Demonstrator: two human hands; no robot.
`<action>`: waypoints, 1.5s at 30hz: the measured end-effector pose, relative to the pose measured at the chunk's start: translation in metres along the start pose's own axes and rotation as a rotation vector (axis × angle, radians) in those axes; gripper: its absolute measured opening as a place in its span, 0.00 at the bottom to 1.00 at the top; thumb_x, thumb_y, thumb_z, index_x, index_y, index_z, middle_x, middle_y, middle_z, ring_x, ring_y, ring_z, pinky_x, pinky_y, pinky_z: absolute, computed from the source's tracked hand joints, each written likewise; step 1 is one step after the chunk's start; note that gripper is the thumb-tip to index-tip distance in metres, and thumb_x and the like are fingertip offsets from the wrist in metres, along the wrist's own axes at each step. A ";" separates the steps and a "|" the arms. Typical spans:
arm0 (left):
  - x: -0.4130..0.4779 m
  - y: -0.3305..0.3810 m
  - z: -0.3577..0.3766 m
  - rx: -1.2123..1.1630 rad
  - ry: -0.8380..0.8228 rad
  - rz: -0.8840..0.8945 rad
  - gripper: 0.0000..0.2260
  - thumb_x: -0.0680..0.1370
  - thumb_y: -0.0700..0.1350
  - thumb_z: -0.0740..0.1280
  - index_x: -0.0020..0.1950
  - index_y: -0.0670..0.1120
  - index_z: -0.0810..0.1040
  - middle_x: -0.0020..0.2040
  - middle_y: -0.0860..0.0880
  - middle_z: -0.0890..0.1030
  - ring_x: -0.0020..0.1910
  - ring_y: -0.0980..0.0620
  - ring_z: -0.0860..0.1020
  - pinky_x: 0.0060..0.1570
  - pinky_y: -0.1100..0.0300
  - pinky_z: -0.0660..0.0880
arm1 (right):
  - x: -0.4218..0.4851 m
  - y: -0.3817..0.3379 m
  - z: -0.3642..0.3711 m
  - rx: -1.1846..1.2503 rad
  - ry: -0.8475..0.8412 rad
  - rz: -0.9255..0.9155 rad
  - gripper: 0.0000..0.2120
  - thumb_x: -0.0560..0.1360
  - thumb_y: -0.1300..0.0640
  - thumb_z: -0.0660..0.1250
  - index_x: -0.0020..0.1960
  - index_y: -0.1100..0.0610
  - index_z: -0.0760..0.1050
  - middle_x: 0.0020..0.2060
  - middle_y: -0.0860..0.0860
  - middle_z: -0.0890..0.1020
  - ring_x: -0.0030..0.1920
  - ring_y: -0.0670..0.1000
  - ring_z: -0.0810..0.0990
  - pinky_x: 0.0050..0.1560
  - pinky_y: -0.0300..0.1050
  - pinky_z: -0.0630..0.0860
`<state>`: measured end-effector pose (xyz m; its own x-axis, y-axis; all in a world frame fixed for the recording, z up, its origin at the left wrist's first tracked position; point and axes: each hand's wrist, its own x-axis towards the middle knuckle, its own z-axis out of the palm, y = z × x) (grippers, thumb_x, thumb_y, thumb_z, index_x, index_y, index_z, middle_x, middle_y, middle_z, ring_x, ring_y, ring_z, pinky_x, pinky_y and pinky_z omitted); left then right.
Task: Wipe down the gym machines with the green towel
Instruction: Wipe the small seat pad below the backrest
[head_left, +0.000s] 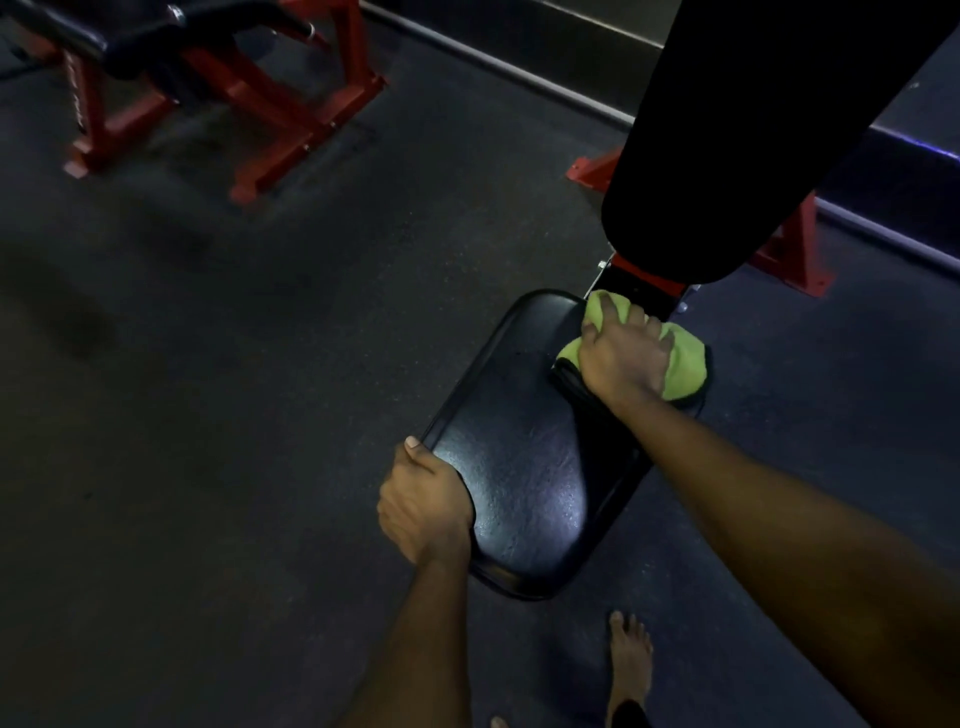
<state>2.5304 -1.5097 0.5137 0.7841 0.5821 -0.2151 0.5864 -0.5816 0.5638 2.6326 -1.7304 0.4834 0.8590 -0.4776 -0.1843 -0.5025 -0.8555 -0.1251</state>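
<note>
A black padded seat (524, 467) of a red-framed bench fills the middle of the view. On its far right corner lies the green towel (683, 364), bunched up. My right hand (623, 353) presses down on the towel with its fingers curled into the cloth. My left hand (423, 499) grips the seat's near left edge, thumb on top and fingers wrapped under the rim. The black backrest pad (727, 156) rises steeply just beyond the towel.
A second red-framed machine (218, 88) with black pads stands at the far left on the dark rubber floor. The bench's red feet (795, 254) spread behind the backrest. A bare foot (628, 660) stands near the seat's front edge. A wall base runs along the back.
</note>
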 end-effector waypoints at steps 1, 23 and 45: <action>-0.001 0.000 0.000 -0.004 0.004 0.003 0.22 0.85 0.52 0.50 0.58 0.42 0.80 0.48 0.40 0.84 0.48 0.37 0.81 0.49 0.49 0.72 | -0.002 -0.002 0.001 -0.012 0.001 -0.055 0.27 0.84 0.43 0.51 0.82 0.48 0.57 0.75 0.60 0.67 0.73 0.65 0.66 0.74 0.65 0.59; -0.001 -0.004 0.003 -0.058 0.029 -0.020 0.21 0.85 0.53 0.52 0.58 0.44 0.81 0.48 0.43 0.84 0.48 0.41 0.81 0.49 0.51 0.70 | -0.004 0.026 -0.003 -0.005 0.002 -0.702 0.28 0.82 0.40 0.46 0.81 0.41 0.59 0.79 0.54 0.64 0.79 0.62 0.60 0.75 0.66 0.59; 0.002 -0.004 0.007 -0.099 0.076 -0.073 0.20 0.85 0.51 0.53 0.53 0.43 0.82 0.40 0.47 0.81 0.40 0.50 0.74 0.46 0.55 0.67 | 0.049 -0.004 -0.010 0.079 -0.116 -0.762 0.28 0.80 0.37 0.48 0.78 0.41 0.66 0.79 0.47 0.65 0.79 0.55 0.61 0.75 0.60 0.60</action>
<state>2.5311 -1.5101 0.5054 0.7200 0.6647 -0.1995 0.6156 -0.4790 0.6257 2.6782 -1.7524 0.4849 0.9569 0.2647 -0.1196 0.2137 -0.9205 -0.3271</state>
